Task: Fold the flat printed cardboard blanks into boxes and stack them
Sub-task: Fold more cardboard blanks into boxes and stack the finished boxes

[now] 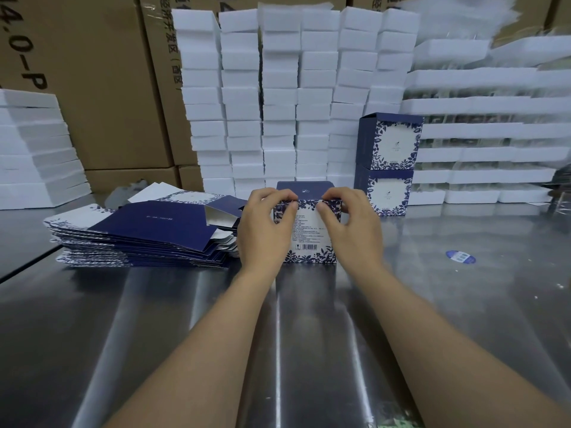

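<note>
A blue-and-white floral box [309,239] stands upright on the steel table [309,319], its barcode side facing me and its dark blue top flap [304,190] folded over. My left hand [265,223] grips its upper left corner, thumb on the front face. My right hand [352,223] grips the upper right corner the same way. To the left lies a fanned pile of flat printed blanks [142,239]. Two finished boxes [386,165] stand stacked one on the other at the right behind.
Tall columns of white foam blocks [278,97] line the back, with more foam trays [488,149] at the right and a lower foam pile [34,149] at the left. Brown cartons [92,88] stand behind. A round blue sticker [460,257] lies on the table.
</note>
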A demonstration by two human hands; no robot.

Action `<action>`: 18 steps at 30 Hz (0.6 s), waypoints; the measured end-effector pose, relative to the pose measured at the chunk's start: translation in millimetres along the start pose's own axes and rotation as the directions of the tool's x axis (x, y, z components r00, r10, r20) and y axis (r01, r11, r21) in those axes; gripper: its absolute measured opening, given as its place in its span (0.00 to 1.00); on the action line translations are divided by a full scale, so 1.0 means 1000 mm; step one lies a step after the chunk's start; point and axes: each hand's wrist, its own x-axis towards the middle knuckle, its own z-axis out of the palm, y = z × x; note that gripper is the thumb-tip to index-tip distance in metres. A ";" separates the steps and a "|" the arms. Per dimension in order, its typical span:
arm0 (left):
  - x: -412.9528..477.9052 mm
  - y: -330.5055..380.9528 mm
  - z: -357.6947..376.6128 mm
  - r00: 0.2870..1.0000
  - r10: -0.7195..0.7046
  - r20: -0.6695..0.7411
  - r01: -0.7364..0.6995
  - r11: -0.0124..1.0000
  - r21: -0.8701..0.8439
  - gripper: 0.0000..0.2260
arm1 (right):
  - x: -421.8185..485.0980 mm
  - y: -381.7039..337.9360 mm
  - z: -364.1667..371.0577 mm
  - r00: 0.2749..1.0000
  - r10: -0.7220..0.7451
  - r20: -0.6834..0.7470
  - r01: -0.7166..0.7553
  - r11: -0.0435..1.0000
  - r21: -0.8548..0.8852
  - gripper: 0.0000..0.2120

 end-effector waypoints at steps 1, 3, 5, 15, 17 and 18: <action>0.000 0.000 0.000 1.000 -0.001 0.002 0.001 1.000 -0.009 0.04 | 0.000 -0.001 0.000 1.000 0.003 0.000 -0.003 1.000 -0.013 0.05; 0.001 0.000 -0.001 1.000 0.003 0.000 -0.003 1.000 -0.015 0.04 | 0.000 -0.002 0.001 1.000 0.004 -0.002 -0.004 0.999 -0.046 0.05; 0.004 -0.002 -0.003 1.000 0.018 0.004 -0.018 1.000 0.000 0.04 | 0.001 -0.002 0.002 1.000 -0.001 0.002 0.001 0.997 -0.082 0.05; 0.009 -0.014 -0.010 0.976 -0.201 0.087 0.219 0.906 -0.363 0.06 | -0.001 0.011 -0.002 0.996 0.076 -0.041 -0.077 0.997 -0.018 0.05; 0.009 -0.015 -0.008 0.977 -0.201 0.064 0.210 0.905 -0.369 0.05 | 0.000 0.011 -0.002 0.996 0.071 -0.046 -0.072 0.997 -0.030 0.06; 0.010 -0.015 -0.008 0.980 -0.195 0.051 0.200 0.910 -0.363 0.05 | 0.001 0.011 -0.002 0.996 0.073 -0.048 -0.074 0.997 -0.024 0.06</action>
